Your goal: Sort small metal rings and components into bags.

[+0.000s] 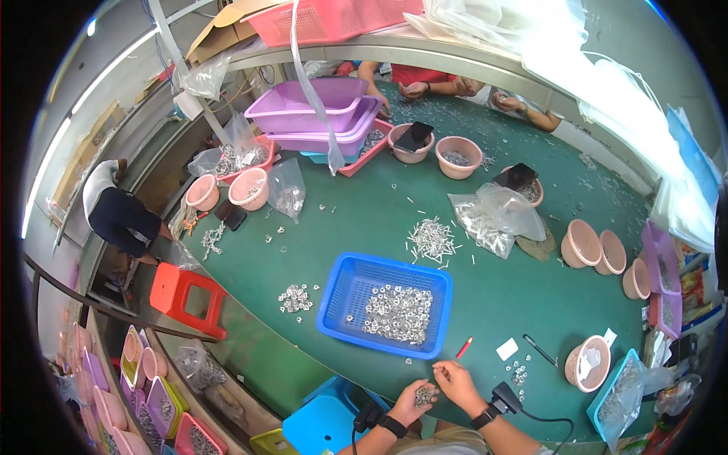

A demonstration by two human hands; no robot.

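At the near edge of the green table, my left hand is cupped palm up around a small heap of little metal parts. Just to its right, my right hand hovers with its fingers bent together; whatever sits between the fingertips is too small to make out. Beyond both hands stands a blue plastic basket holding a pile of small silvery metal fittings. A red pencil lies ahead of my right hand. Several loose fittings are scattered to that hand's right.
A fittings pile lies left of the basket, a pin pile beyond it. A white card, black pen and pink bowl are rightward. A red stool stands left. Other people's hands show at the far side.
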